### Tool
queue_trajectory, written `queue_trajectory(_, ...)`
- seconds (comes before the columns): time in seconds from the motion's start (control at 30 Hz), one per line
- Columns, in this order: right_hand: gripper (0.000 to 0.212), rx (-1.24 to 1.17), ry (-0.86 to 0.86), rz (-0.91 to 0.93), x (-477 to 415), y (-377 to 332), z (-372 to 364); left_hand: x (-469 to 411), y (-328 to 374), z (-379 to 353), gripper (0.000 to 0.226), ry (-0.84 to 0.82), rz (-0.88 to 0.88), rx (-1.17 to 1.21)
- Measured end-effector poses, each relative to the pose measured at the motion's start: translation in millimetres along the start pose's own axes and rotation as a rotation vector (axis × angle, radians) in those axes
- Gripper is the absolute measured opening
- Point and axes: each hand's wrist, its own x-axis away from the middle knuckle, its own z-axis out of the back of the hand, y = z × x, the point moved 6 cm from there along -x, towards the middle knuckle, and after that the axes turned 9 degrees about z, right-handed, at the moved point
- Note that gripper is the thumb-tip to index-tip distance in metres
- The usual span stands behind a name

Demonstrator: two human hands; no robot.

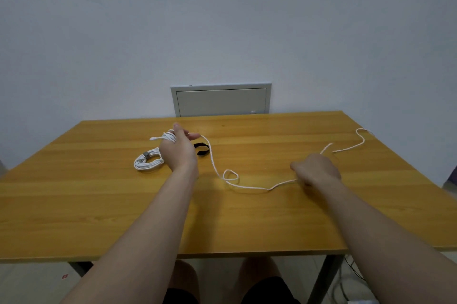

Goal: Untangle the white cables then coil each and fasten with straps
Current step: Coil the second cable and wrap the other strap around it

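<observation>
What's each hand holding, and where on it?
Both hold the same loose white cable. The left hand has its coiled turns wound around the fingers. The right hand grips it mid-run, with the free tail trailing beyond.

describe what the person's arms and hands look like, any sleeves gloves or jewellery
Nothing is worn on either arm. The left hand and right hand are ungloved, and no rings show from this view. The left forearm and right forearm are uncovered down to the frame edge: no sleeves, watch or wristband.
</observation>
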Motion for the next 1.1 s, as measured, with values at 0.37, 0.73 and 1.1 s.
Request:
queue_trajectory(0.37,0.022,-0.436,-0.469,0.480,31,-96,-51,15,9,-13,0.044,-0.106,-0.032,0.003)
queue_trajectory(0.73,0.017,0.046,0.017,0.425,1,-72,-45,-2,15,0,0.041,-0.045,-0.020,0.090)
queue_trajectory(1.1,0.038,0.055,0.158,0.070,-12,-4,-11,-15,4,1,0.034,0.022,0.020,0.080)
